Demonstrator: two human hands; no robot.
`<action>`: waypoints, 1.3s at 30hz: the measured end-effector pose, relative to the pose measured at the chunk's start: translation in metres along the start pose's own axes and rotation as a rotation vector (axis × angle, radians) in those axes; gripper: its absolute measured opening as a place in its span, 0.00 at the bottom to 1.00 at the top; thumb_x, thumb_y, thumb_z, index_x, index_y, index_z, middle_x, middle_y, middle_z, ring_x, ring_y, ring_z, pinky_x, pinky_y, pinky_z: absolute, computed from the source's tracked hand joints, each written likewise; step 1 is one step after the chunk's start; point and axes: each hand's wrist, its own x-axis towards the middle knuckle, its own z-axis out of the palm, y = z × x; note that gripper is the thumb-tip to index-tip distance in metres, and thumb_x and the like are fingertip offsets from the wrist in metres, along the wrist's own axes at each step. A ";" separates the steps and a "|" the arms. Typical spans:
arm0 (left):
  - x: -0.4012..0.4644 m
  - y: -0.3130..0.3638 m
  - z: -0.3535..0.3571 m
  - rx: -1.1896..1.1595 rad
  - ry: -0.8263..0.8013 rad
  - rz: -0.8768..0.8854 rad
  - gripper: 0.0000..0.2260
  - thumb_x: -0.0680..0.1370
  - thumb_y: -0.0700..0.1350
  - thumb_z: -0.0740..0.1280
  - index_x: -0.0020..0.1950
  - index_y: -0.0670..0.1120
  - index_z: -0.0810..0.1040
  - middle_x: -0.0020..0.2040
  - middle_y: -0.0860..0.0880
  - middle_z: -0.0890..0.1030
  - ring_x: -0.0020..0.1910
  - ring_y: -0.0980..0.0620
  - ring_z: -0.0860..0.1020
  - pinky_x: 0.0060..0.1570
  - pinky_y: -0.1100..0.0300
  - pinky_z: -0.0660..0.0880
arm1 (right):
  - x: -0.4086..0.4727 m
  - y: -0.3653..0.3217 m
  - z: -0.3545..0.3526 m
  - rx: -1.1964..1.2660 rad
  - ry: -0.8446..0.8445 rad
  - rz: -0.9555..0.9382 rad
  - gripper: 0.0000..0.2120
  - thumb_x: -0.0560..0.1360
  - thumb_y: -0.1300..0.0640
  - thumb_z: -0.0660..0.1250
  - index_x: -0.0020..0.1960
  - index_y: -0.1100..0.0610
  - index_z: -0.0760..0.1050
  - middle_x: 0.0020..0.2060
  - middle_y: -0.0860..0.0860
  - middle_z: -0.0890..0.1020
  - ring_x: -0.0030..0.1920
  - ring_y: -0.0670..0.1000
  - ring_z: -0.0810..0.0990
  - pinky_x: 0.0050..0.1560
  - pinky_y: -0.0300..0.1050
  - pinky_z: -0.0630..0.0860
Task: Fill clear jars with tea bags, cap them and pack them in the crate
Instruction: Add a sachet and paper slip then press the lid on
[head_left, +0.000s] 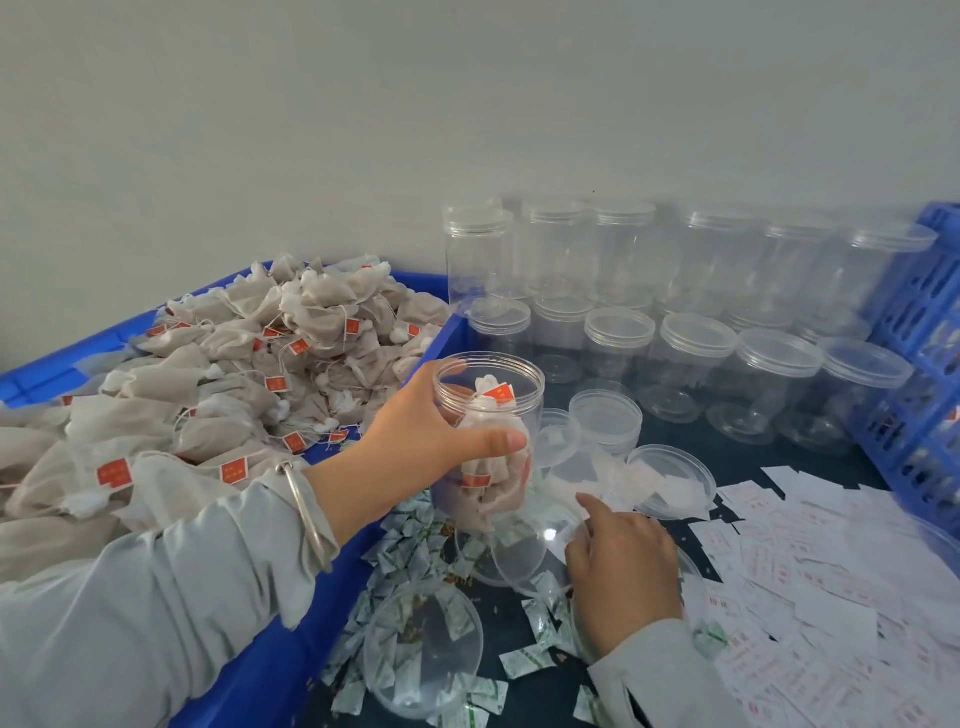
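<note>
1. Gripping the open clear jar (488, 431) round its middle, the left hand (415, 441) has its thumb across the front wall and its fingers curled behind; the jar stands upright just right of the blue bin (291, 649), raised a little over the dark tabletop (545, 691).
2. Tea bags with red tags fill the jar's lower half, and one red tag (500, 394) shows near the mouth.
3. Reaching forward with fingers loosely spread, the right hand (621, 564) holds nothing; its fingertips lie by a loose clear lid (519, 556) below the jar, though contact cannot be told.
4. A heap of tea bags (234, 374) fills the blue bin at the left.
5. Capped empty jars (696, 332) stand in rows against the wall, beside a blue crate (919, 374) at the right edge.
6. More loose lids lie near the jar: one (672, 480) to its right, another (423, 649) nearer the camera.
7. Small green-and-white sachets (410, 535) are scattered on the tabletop, and white paper labels (810, 571) spread at the right.
8. A metal bangle (306, 512) circles the left wrist over a grey sleeve (145, 613).
</note>
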 end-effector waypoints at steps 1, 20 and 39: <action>-0.001 0.001 0.000 -0.013 -0.013 0.006 0.44 0.46 0.67 0.78 0.60 0.62 0.70 0.50 0.60 0.81 0.48 0.64 0.79 0.35 0.73 0.74 | 0.001 0.000 -0.002 0.060 0.046 0.027 0.20 0.78 0.54 0.58 0.70 0.47 0.68 0.52 0.48 0.80 0.58 0.51 0.72 0.63 0.48 0.62; -0.013 0.008 0.005 0.196 -0.290 0.106 0.37 0.57 0.62 0.78 0.63 0.58 0.70 0.56 0.61 0.79 0.54 0.67 0.76 0.56 0.68 0.73 | 0.017 -0.049 -0.088 0.932 0.291 -0.562 0.11 0.72 0.50 0.63 0.53 0.50 0.76 0.52 0.43 0.81 0.55 0.43 0.78 0.56 0.39 0.74; -0.015 0.013 0.004 0.164 -0.236 0.104 0.32 0.55 0.60 0.73 0.56 0.52 0.71 0.50 0.53 0.79 0.48 0.55 0.79 0.48 0.53 0.79 | 0.035 -0.057 -0.082 0.774 -0.179 -0.585 0.25 0.63 0.29 0.61 0.58 0.33 0.67 0.59 0.31 0.70 0.60 0.27 0.67 0.54 0.20 0.62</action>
